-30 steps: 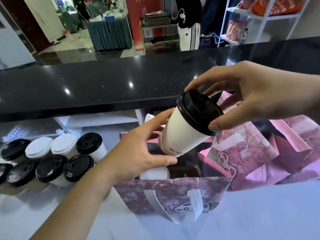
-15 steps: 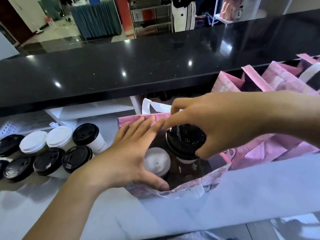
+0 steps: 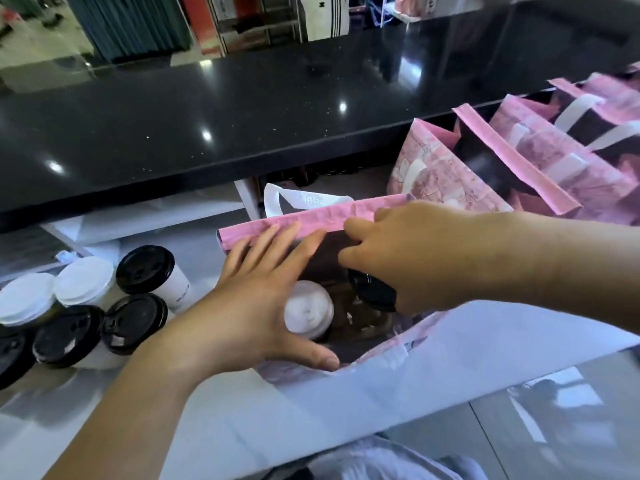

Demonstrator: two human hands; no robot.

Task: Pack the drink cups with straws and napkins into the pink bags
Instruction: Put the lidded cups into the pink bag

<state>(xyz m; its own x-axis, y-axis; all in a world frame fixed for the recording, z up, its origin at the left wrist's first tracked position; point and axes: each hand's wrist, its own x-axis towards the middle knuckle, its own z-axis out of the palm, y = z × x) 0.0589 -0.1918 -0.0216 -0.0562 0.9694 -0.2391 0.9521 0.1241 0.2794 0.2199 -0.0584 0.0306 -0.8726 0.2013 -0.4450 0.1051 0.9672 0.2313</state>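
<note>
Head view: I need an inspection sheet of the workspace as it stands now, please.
Surface: glossy white worktop below a raised black counter.
Job's things: open pink bag holds a white-lidded cup and a black-lidded cup; loose cups grouped at left; more pink bags at right. No straws or napkins seen.
Clutter: small white scrap behind the loose cups.
Hands: left hand spread flat at the bag's mouth; right hand grips the black-lidded cup from above.
Cables: nothing seen.
Surroundings: draped table and shelving beyond the counter.
</note>
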